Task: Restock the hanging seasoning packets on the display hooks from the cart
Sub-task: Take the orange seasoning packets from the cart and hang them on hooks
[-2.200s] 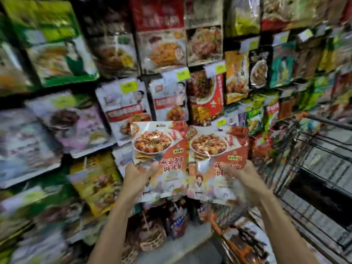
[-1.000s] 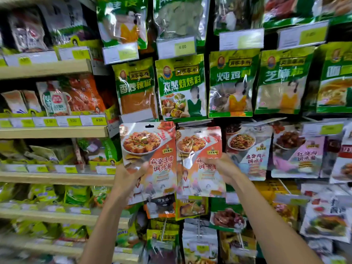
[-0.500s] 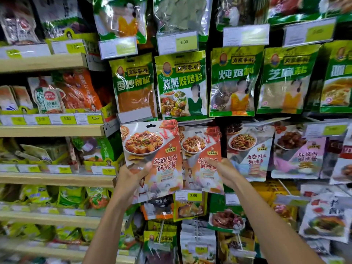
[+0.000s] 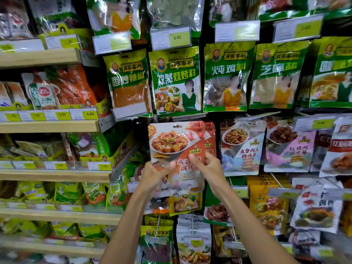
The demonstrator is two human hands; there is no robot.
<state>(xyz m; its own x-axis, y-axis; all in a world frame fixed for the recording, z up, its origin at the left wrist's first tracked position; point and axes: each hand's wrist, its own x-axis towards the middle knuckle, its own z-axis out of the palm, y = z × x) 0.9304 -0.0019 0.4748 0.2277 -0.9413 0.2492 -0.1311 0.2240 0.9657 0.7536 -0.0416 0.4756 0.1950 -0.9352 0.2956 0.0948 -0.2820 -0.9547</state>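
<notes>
I hold two orange-and-white mapo tofu seasoning packets up against the hanging display. The front packet [image 4: 171,143] overlaps the second packet [image 4: 210,138], of which only a right strip shows. My left hand [image 4: 156,172] grips the front packet's lower left. My right hand [image 4: 205,164] pinches the stack at its lower right. The hang hole at the front packet's top sits just below a row of green packets [image 4: 175,80]. The hook behind them is hidden.
Hanging packets fill the wall: a fish-flavour sauce packet [image 4: 242,145] right beside my stack, pink ones [image 4: 289,147] further right, yellow and white ones below. Wooden shelves [image 4: 49,126] with price tags and bagged goods stand at the left. The cart is out of view.
The two packets were side by side; now they are stacked, the left one in front. The view turned from the cart to the display, and both hands came together.
</notes>
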